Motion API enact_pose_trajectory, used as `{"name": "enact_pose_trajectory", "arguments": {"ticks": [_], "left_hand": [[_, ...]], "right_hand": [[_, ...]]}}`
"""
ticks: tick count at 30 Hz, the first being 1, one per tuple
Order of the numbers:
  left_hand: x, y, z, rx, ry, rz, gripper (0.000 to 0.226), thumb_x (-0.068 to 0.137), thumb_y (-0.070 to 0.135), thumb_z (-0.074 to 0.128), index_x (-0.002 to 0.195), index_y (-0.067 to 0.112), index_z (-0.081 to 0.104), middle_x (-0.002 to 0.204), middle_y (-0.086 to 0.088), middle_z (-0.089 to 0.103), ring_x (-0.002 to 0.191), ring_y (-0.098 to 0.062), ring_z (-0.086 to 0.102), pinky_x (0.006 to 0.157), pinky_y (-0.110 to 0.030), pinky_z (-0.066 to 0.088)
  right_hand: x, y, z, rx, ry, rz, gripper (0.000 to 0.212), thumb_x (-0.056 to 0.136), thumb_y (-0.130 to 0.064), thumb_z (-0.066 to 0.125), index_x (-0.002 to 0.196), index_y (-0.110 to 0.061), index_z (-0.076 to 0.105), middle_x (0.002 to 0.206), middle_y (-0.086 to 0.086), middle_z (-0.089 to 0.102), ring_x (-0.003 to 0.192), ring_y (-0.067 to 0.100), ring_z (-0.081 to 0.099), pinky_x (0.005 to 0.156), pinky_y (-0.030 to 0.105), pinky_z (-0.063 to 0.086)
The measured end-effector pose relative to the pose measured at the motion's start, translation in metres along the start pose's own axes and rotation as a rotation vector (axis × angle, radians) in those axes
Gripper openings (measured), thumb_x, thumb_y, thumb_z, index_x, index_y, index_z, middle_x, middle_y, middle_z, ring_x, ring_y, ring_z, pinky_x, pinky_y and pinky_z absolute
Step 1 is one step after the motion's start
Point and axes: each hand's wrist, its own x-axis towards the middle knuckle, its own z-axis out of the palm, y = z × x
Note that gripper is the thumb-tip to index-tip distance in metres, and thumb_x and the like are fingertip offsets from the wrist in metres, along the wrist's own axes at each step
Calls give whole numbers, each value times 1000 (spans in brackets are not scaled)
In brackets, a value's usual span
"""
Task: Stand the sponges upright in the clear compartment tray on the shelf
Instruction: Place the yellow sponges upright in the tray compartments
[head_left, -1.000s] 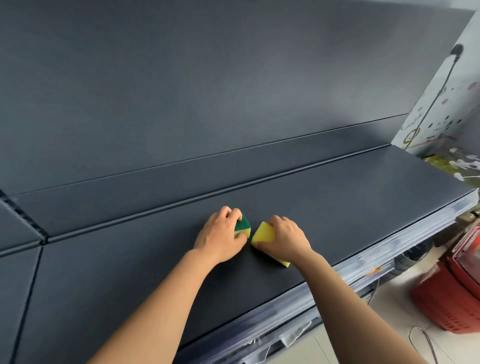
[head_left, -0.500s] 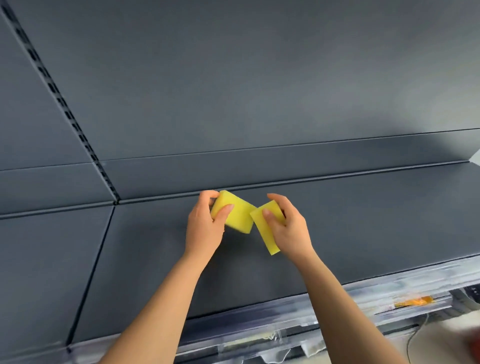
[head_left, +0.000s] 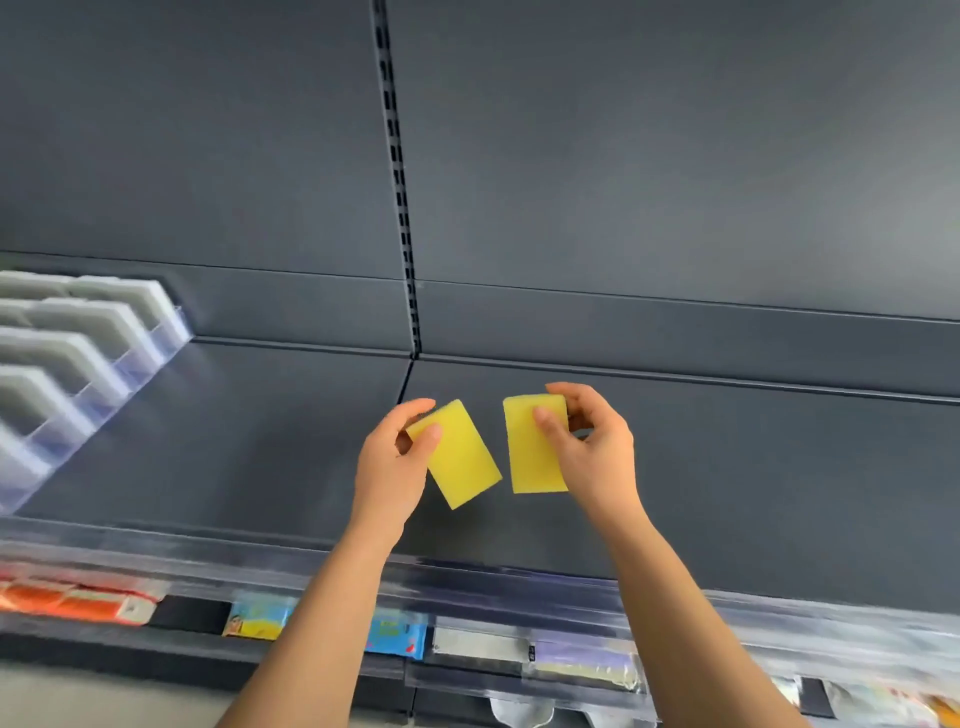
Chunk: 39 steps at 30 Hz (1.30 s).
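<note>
My left hand (head_left: 390, 470) grips one yellow sponge (head_left: 460, 460) by its upper corner, tilted, held above the dark shelf (head_left: 753, 493). My right hand (head_left: 597, 452) pinches a second yellow sponge (head_left: 532, 457) near its top, hanging almost vertical. The two sponges are side by side and a little apart. The clear compartment tray (head_left: 88, 358) sits on the shelf at the far left, its dividers showing grey-white; its left part runs out of view.
A slotted upright rail (head_left: 400, 182) runs down the back panel to the shelf joint. A clear price strip (head_left: 493, 582) lines the shelf's front edge. Below it, packaged goods (head_left: 260, 618) hang on a lower level.
Both hands have lifted the sponges off the shelf and drawn them apart. The view has swung left, bringing the clear tray into sight.
</note>
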Motion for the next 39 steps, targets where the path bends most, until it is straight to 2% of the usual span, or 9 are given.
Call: {"name": "enact_pose_trajectory", "arguments": {"ticks": [2,5,8,16,20,23,27,31,39], "left_hand": [[-6,-5,-33,8,62,-13,17,87,16,62,91,32,57,89,8,61,78,-13,56,72,-40,50],[-15,-14,-83,10,117,-13,12,85,16,65,84,26,59,81,9,61,73,-7,56,71,-42,51],[-25,-23,-135,-8,175,0,15,84,13,66,79,27,61,75,12,61,66,1,55,65,-34,49],[-50,-53,-259,-14,258,-3,18,83,12,67,79,29,63,70,20,62,66,3,55,61,-17,44],[-62,-63,-311,-11,302,-27,18,84,15,67,78,31,63,65,20,61,55,3,52,48,-12,41],[-70,-69,-349,14,353,-30,18,84,15,67,79,32,63,71,20,64,65,2,56,59,-19,46],[-77,-76,-389,-6,411,-69,20,84,16,68,77,35,63,72,12,63,65,-8,57,60,-36,47],[-74,-84,-428,9,436,-85,16,84,16,67,81,31,64,84,5,65,77,-10,60,71,-35,51],[-44,-99,-508,27,537,-72,13,83,17,69,83,29,65,86,6,66,81,-10,61,73,-29,50]], "right_hand": [[-10,-12,26,19,-28,-15,15,85,-27,66,98,-34,64,82,-14,60,77,8,55,67,23,46],[-27,-31,67,45,-77,-32,13,85,-28,66,98,-33,65,83,-13,60,77,8,54,67,21,45],[-46,-52,111,58,-134,-49,13,85,-28,67,96,-33,65,84,-11,60,77,9,53,67,22,44],[-102,-96,216,124,-248,-81,12,84,-27,68,91,-36,64,78,-12,59,71,7,52,66,25,45],[-127,-115,260,137,-303,-120,11,84,-27,68,91,-34,64,78,-9,60,72,9,53,67,25,45],[-142,-133,291,133,-356,-142,11,84,-26,68,91,-34,64,82,-6,62,74,10,54,68,24,45],[-154,-155,328,146,-420,-171,11,83,-25,69,91,-32,64,77,-8,59,72,8,52,68,24,46],[-159,-176,368,146,-480,-220,12,83,-26,70,92,-30,64,77,-11,59,73,6,53,66,21,45],[-156,-216,461,180,-562,-312,16,81,-28,71,96,-29,65,80,-18,57,73,1,54,64,18,44]]}}
